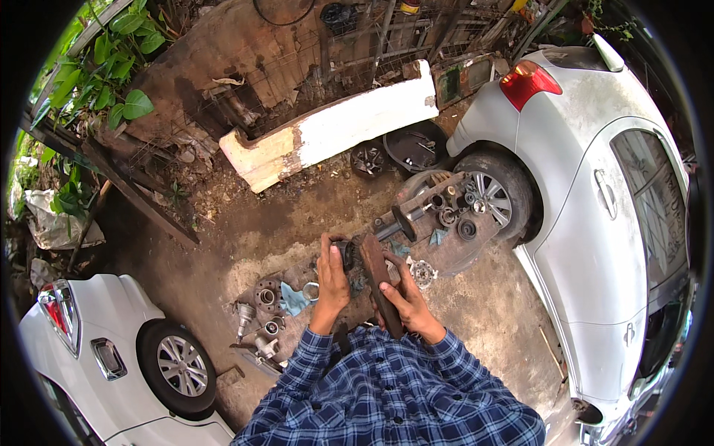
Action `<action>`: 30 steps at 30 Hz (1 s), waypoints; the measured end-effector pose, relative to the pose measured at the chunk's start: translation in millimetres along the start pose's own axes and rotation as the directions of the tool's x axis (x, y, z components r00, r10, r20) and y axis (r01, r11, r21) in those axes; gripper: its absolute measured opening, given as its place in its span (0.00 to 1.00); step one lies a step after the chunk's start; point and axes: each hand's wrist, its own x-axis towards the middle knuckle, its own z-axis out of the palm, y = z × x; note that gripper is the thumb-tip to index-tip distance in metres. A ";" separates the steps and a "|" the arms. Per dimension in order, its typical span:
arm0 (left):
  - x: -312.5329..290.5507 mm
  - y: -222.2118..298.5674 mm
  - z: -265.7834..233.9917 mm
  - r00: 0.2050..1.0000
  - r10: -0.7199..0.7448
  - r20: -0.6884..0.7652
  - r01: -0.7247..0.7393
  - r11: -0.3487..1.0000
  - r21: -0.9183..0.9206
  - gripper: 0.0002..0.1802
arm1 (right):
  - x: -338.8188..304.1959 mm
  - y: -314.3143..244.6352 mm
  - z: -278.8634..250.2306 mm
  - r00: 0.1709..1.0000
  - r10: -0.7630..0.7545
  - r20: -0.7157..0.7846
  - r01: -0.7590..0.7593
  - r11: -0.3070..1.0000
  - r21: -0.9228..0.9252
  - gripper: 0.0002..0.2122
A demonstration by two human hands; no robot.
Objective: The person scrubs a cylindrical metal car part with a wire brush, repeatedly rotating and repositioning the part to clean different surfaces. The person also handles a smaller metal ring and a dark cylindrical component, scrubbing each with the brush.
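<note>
The left hand curls around a dark round part, near centre; the right hand grips a brown block just right of it. Metal rings lie loose, apparently already separated; how much work remains on the held part is unclear.

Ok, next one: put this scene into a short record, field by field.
Left hand: holding a dark round part
Right hand: gripping a long brown bar, tilted
Low surface beyond: loose metal parts, in view on both sides of the hands
Left side: white car, wheel showing
Right side: silver car, red tail light
Far side: long whitish panel
Upper left: leafy plants
</note>
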 end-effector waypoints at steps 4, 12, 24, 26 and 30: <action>6.2 26.0 0.3 0.994 0.025 -0.105 -0.026 1.000 -0.004 0.24 | 1.6 9.1 11.0 0.995 -0.073 -0.070 0.072 0.997 -0.027 0.27; 8.6 40.7 -15.0 0.983 -0.184 -0.024 0.169 0.939 -0.299 0.27 | -9.3 19.4 33.8 0.996 0.031 -0.087 -0.026 0.998 0.065 0.26; -20.1 9.6 -8.0 0.997 -0.070 -0.027 0.072 0.995 0.069 0.29 | -9.8 38.2 32.5 0.980 0.035 -0.194 -0.043 0.998 -0.038 0.23; -18.4 14.4 -6.1 0.974 -0.227 0.020 0.227 0.974 0.014 0.33 | -6.3 40.9 29.9 0.979 0.008 -0.205 -0.020 0.998 -0.058 0.23; -9.9 22.2 -11.9 0.979 -0.203 0.012 0.202 0.977 0.073 0.38 | -3.3 48.2 34.0 0.985 -0.007 -0.171 -0.015 0.992 -0.129 0.22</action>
